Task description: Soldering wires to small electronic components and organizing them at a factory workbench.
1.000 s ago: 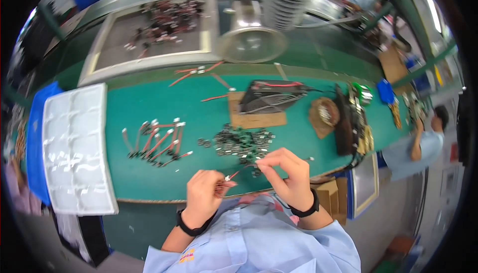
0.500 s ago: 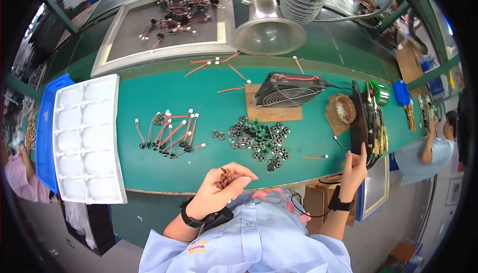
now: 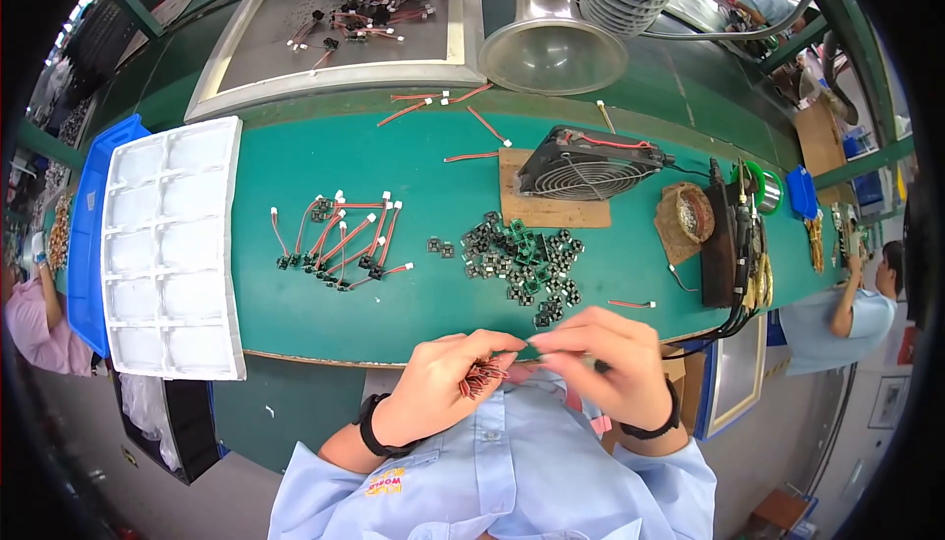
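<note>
My left hand [image 3: 428,394] is closed round a bundle of thin red and black wires [image 3: 480,379], held over the bench's front edge. My right hand [image 3: 622,368] has come up beside it, thumb and fingers pinched close to the left fingertips. Whatever is in that pinch is too small to make out. Just beyond both hands lies a pile of small dark and green circuit boards [image 3: 527,256]. To its left, several small boards with red wires and white plugs [image 3: 340,245] rest in a loose group. One loose wire [image 3: 630,304] lies past my right hand.
A black fan [image 3: 586,166] stands on a wooden board [image 3: 512,207]. Right of it are a round dish [image 3: 684,213], a dark tool stand [image 3: 719,250] and a solder spool [image 3: 763,188]. White trays [image 3: 167,254] line the left; a metal extraction hood [image 3: 553,53] hangs at the back.
My right hand has moved left from beside the tool stand to meet my left hand. The left hand has shifted slightly right, still holding the wires. The view has tilted a little.
</note>
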A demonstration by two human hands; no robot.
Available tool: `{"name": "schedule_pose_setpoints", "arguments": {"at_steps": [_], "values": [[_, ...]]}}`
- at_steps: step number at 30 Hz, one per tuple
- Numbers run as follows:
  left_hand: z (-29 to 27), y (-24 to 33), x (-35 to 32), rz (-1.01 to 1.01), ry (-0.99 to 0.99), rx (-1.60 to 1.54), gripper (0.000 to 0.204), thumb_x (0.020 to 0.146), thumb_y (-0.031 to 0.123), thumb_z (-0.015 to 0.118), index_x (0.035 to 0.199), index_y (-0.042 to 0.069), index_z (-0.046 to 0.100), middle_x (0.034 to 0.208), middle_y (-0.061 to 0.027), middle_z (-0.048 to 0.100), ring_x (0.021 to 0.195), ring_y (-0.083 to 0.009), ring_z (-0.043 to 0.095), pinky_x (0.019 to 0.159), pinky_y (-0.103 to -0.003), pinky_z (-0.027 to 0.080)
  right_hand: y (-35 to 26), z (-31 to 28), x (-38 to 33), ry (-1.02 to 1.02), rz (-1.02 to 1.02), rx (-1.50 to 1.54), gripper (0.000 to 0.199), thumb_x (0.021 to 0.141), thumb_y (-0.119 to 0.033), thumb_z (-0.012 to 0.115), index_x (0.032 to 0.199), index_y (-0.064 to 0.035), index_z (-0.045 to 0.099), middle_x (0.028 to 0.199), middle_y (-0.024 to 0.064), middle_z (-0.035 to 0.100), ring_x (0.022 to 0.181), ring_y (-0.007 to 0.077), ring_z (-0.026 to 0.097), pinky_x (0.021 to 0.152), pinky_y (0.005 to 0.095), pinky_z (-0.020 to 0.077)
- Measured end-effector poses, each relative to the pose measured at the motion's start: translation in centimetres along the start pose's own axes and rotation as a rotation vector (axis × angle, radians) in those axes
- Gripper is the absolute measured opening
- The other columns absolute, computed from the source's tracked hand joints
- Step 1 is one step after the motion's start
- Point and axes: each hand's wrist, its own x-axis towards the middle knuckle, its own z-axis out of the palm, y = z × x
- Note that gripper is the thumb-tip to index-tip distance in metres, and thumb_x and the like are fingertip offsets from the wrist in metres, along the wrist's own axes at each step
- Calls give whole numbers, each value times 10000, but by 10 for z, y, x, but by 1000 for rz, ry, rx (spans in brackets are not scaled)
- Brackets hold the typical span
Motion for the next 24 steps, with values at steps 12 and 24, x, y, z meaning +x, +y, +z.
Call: {"name": "schedule_pose_setpoints", "arguments": {"at_steps": [12,24], "values": [[-9,-1,-3,-76,-175,63,253,728,24,649,960,23,547,716,-115,603,641,-281,603,545,-349,466,5,14,21,-162,-169,75,150,751,-18,652,897,-33,624,818,74,592,674,217,593,563,293,484],[-9,-4,-3,62,-73,245,271,695,51,664,947,48,565,688,-70,603,602,-239,584,547,-328,438,10,14,19,-171,-240,-50,145,742,-37,651,876,-37,596,804,69,590,663,227,588,570,311,489]]}}
